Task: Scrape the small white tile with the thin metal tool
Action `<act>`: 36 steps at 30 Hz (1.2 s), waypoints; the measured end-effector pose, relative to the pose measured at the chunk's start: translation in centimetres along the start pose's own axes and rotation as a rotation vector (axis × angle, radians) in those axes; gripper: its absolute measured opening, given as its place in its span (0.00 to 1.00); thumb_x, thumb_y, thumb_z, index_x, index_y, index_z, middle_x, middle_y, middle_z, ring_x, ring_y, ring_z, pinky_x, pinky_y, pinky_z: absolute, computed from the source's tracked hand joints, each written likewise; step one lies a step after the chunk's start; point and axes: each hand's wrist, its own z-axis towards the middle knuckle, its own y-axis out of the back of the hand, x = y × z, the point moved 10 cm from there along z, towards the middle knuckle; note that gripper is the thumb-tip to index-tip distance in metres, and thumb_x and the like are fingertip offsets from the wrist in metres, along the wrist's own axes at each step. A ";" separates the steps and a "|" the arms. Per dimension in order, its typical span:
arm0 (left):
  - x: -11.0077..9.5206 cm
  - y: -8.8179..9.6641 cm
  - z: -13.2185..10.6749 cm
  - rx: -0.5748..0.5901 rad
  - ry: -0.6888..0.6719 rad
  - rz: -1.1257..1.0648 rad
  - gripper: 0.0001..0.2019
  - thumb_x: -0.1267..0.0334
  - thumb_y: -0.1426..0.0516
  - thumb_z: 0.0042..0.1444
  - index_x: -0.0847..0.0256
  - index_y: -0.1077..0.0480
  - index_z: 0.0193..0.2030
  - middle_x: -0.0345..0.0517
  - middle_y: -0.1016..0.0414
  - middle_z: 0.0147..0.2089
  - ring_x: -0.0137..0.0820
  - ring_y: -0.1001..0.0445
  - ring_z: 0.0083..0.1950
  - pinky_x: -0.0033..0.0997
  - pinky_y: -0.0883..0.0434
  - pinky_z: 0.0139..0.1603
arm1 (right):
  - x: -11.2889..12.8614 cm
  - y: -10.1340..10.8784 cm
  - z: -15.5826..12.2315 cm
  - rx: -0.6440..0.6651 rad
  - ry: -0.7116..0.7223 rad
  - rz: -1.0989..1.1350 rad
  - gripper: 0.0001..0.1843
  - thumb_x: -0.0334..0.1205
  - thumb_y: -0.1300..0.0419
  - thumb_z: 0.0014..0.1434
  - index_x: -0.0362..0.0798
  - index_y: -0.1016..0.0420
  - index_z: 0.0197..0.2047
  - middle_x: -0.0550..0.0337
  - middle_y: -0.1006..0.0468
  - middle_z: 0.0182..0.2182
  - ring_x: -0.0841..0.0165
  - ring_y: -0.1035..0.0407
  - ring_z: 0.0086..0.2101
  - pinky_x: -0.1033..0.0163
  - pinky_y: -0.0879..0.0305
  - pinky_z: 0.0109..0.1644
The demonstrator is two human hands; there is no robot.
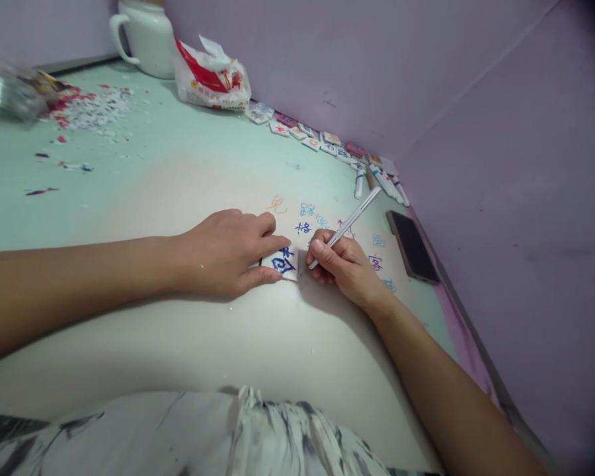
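Observation:
A small white tile (288, 267) with a thick blue character on it lies flat on the table in front of me. My left hand (233, 254) grips its left side, thumb at the near edge and index finger at the far edge. Just right of the tile, my right hand (342, 264) is closed around a slim silver pen-shaped tool (356, 216). The tool slants up to the right, its lower end beside the tile's right edge. Whether that end is a nib or a blade is too small to tell.
Coloured characters (303, 228) are written on the pale green table (178, 139). A phone (413, 246) lies right. Markers (387, 182) and several lettered tiles (311, 143) line the wall. Farther back are a red-and-white packet (213, 79), white jug (151, 39), shavings (102, 109) and clear plastic (10, 86).

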 end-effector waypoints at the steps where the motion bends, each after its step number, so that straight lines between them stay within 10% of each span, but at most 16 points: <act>1: 0.0 0.0 0.0 0.007 0.001 0.004 0.24 0.48 0.53 0.67 0.54 0.32 0.64 0.54 0.27 0.51 0.41 0.25 0.40 0.39 0.34 0.40 | 0.0 0.0 0.0 0.002 0.000 0.004 0.31 0.71 0.43 0.57 0.49 0.35 0.27 0.67 0.34 0.18 0.74 0.41 0.19 0.65 0.46 0.25; 36: 0.3 -0.1 0.1 0.025 0.031 0.002 0.23 0.48 0.52 0.67 0.53 0.32 0.63 0.52 0.28 0.52 0.40 0.25 0.41 0.38 0.35 0.39 | 0.1 0.1 0.0 -0.023 0.015 0.013 0.32 0.72 0.42 0.55 0.49 0.35 0.26 0.66 0.34 0.17 0.74 0.41 0.19 0.65 0.46 0.25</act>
